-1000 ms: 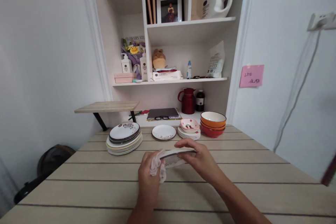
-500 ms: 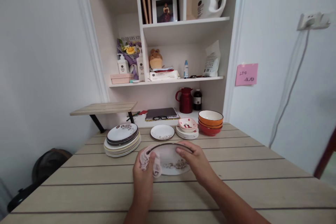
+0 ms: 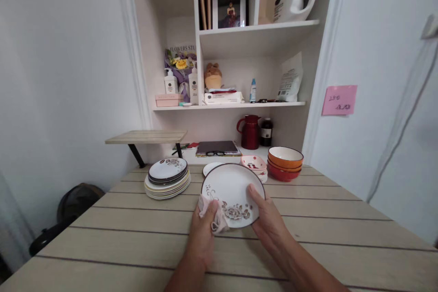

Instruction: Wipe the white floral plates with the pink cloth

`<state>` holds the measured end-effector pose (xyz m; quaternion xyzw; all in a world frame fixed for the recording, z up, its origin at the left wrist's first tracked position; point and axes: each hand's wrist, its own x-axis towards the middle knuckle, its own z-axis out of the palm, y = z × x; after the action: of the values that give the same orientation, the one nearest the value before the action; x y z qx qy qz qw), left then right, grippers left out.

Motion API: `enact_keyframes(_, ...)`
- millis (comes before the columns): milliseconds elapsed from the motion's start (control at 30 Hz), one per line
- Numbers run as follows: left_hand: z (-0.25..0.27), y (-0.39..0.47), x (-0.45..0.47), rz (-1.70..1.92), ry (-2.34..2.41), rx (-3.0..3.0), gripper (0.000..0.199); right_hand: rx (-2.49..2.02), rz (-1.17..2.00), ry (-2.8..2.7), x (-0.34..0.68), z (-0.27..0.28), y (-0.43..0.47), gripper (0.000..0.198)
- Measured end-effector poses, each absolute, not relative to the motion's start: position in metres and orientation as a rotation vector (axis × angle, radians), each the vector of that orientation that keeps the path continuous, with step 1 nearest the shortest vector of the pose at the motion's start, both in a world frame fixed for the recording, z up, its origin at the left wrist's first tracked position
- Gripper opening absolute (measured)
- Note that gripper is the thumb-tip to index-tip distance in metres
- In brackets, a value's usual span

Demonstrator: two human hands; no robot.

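A white plate with a dark rim and a brown flower print is held up over the table, its face tilted toward me. My right hand grips the plate's right edge, thumb on its face and fingers behind. My left hand is closed on a pale pink cloth, pressing it against the lower left rim. Behind the held plate, another white plate lies on the table, mostly covered from view. The fingers under the plate are hidden.
On the wooden table stand a stack of plates at left, small pink dishes and stacked orange and red bowls at right. A raised wooden stand, a laptop and a red jug are farther back.
The plate has tipped from nearly edge-on to showing its face, and it now covers part of the plate behind. Both hands turned with it. The view has shifted left.
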<state>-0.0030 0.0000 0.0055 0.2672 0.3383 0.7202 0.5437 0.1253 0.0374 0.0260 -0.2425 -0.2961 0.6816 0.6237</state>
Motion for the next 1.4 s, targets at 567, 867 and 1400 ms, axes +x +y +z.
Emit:
enact_keyframes(567,0.004,-0.005,-0.016,1.845,1.275,1.120,0.038,-0.902,1.095,-1.445,0.160,0.042,0.046,0.041)
enact_keyframes(867,0.007,-0.004,-0.023,1.734,1.103,1.028,0.045,-0.801,1.315,-1.242,0.150,0.037,0.043,0.045)
enact_keyframes(1400,0.006,0.001,-0.015,1.735,0.760,0.689,0.056,-0.590,1.714,-0.625,0.115,0.008,0.037,0.046)
